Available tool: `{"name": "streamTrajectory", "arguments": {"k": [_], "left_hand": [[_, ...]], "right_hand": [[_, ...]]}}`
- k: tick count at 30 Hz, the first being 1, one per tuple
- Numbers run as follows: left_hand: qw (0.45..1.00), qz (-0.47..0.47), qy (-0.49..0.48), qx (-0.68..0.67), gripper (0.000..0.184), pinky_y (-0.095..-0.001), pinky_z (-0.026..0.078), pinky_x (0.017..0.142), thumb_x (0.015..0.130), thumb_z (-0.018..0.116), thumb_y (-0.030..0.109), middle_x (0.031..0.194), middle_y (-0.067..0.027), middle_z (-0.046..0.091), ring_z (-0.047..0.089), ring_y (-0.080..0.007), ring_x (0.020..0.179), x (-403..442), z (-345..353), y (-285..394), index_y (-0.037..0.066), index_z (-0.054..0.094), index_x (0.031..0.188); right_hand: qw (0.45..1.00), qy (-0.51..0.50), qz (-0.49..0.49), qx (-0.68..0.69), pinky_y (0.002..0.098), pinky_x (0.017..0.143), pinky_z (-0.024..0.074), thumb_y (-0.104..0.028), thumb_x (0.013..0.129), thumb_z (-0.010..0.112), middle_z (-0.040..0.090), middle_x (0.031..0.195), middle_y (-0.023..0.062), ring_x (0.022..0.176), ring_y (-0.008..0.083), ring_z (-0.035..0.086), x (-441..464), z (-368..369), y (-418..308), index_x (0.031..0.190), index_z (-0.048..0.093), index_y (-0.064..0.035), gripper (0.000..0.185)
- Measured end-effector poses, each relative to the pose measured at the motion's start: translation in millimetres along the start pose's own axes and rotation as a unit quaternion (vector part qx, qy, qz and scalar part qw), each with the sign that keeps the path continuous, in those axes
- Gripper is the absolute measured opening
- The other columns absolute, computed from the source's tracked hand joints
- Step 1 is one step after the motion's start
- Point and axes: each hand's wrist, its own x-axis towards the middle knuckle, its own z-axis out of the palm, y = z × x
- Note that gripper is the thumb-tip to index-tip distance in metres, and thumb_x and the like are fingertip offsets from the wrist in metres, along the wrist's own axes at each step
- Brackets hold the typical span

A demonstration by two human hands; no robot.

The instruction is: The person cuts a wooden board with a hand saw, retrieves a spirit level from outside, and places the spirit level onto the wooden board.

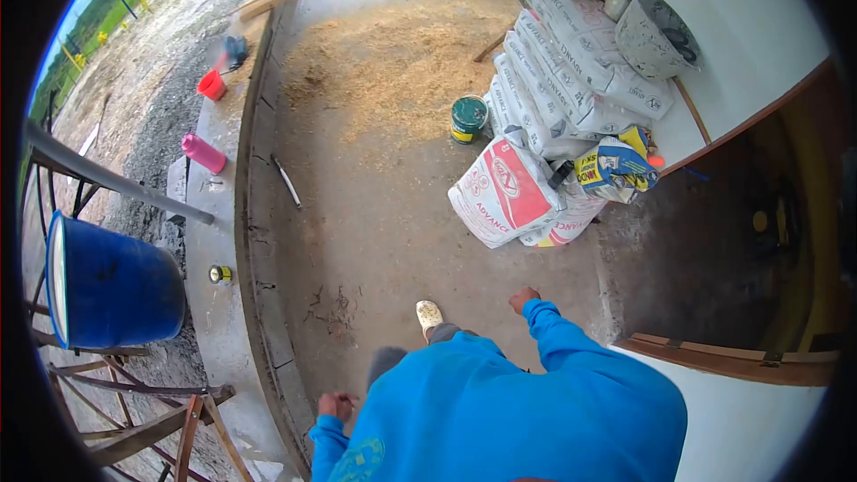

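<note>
Both arms wear blue sleeves and hang low over the concrete floor. My right hand [524,300] is in front of the body at right, its fingers curled, below a red and white bag [507,192] and not touching it. At the lower left, my left hand [337,406] is beside the low block wall [259,303]; its fingers are small and partly bent, and I can make out nothing in them. A cream shoe [429,315] shows on the floor between the hands.
Stacked white bags [571,62] with a grey bucket [656,33] on top lean at the right wall. A green tub [469,119] stands beside them. Along the left ledge are a pink bottle [203,153], a red cup [212,85] and a blue barrel [116,281]. Sawdust covers the far floor.
</note>
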Motion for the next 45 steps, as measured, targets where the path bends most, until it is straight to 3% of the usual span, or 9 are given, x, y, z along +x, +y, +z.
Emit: {"name": "streamTrajectory", "arguments": {"k": [7, 16, 23, 27, 30, 31, 40, 42, 45], "left_hand": [[0.996, -0.007, -0.066, 0.061, 0.020, -0.0298, 0.048, 0.065, 0.067, 0.052, 0.005, 0.066, -0.0121, 0.062, 0.062, -0.0218, 0.064, 111, -68, 28, 0.014, 0.069, 0.073], [0.970, -0.012, -0.135, 0.203, 0.012, -0.0341, 0.048, 0.067, 0.070, 0.057, 0.014, 0.073, -0.0121, 0.063, 0.061, -0.0256, 0.071, 279, -125, 134, 0.009, 0.067, 0.076], [0.971, 0.126, -0.124, 0.159, 0.017, -0.0351, 0.048, 0.070, 0.068, 0.056, 0.009, 0.077, -0.0142, 0.062, 0.060, -0.0305, 0.074, 383, -224, 321, 0.010, 0.067, 0.081], [0.964, 0.190, -0.098, 0.160, 0.027, -0.0338, 0.047, 0.073, 0.065, 0.049, 0.000, 0.079, -0.0174, 0.061, 0.060, -0.0314, 0.076, 453, -273, 422, 0.010, 0.067, 0.082], [0.974, 0.167, -0.112, 0.102, 0.031, -0.0329, 0.048, 0.069, 0.063, 0.044, -0.002, 0.077, -0.0173, 0.061, 0.061, -0.0286, 0.073, 503, -291, 479, 0.012, 0.067, 0.079], [0.979, 0.147, -0.119, 0.074, 0.033, -0.0325, 0.049, 0.067, 0.062, 0.043, -0.002, 0.075, -0.0171, 0.061, 0.061, -0.0272, 0.072, 521, -293, 491, 0.013, 0.068, 0.077], [0.941, 0.154, -0.146, 0.263, 0.018, -0.0354, 0.048, 0.070, 0.067, 0.055, 0.013, 0.081, -0.0128, 0.063, 0.061, -0.0284, 0.074, 704, -311, 487, 0.015, 0.067, 0.080], [0.940, 0.139, -0.132, 0.281, 0.017, -0.0358, 0.049, 0.065, 0.067, 0.056, 0.012, 0.080, -0.0134, 0.063, 0.061, -0.0280, 0.072, 738, -339, 494, 0.014, 0.067, 0.080], [0.989, 0.041, -0.140, -0.023, 0.021, -0.0289, 0.048, 0.056, 0.065, 0.051, -0.002, 0.072, -0.0112, 0.062, 0.059, -0.0187, 0.063, 764, -406, 586, 0.005, 0.066, 0.078]], "right_hand": [[0.912, -0.021, 0.166, 0.373, 0.0308, 0.061, 0.0478, -0.038, 0.076, 0.053, 0.063, 0.068, 0.0110, 0.056, 0.0207, 0.060, -19, -30, -19, 0.071, 0.065, -0.0021, 0.038], [0.940, -0.155, 0.033, 0.303, 0.0296, 0.064, 0.0491, -0.027, 0.071, 0.055, 0.064, 0.074, 0.0105, 0.062, 0.0186, 0.061, 72, -142, -86, 0.087, 0.062, -0.0024, 0.030], [0.786, -0.022, 0.182, 0.591, 0.0316, 0.056, 0.0494, -0.020, 0.070, 0.055, 0.062, 0.071, 0.0124, 0.058, 0.0201, 0.060, 206, -247, -54, 0.078, 0.062, 0.0014, 0.024], [0.817, 0.069, 0.226, 0.526, 0.0312, 0.059, 0.0498, -0.022, 0.071, 0.053, 0.063, 0.067, 0.0100, 0.058, 0.0197, 0.061, 241, -295, -54, 0.069, 0.064, -0.0023, 0.023], [0.824, -0.022, 0.261, 0.503, 0.0305, 0.062, 0.0498, -0.024, 0.071, 0.052, 0.063, 0.067, 0.0086, 0.060, 0.0193, 0.062, 270, -306, -60, 0.071, 0.065, -0.0049, 0.022], [0.959, -0.050, 0.112, 0.257, 0.0297, 0.063, 0.0497, -0.027, 0.071, 0.054, 0.063, 0.065, 0.0079, 0.062, 0.0180, 0.063, 282, -310, -57, 0.075, 0.065, -0.0061, 0.024], [0.955, -0.244, 0.075, 0.150, 0.0404, 0.074, 0.0451, -0.036, 0.076, 0.050, 0.061, 0.093, 0.0080, 0.082, 0.0279, 0.057, 475, -441, -110, 0.089, 0.062, -0.0139, 0.028], [0.979, -0.068, -0.165, -0.096, 0.0402, 0.071, 0.0452, -0.039, 0.076, 0.048, 0.061, 0.090, 0.0107, 0.081, 0.0297, 0.057, 537, -501, -119, 0.086, 0.063, -0.0130, 0.032], [0.947, 0.042, 0.045, 0.315, 0.0394, 0.068, 0.0452, -0.036, 0.069, 0.055, 0.061, 0.077, 0.0149, 0.075, 0.0309, 0.058, 584, -684, -159, 0.083, 0.062, -0.0077, 0.033]]}}
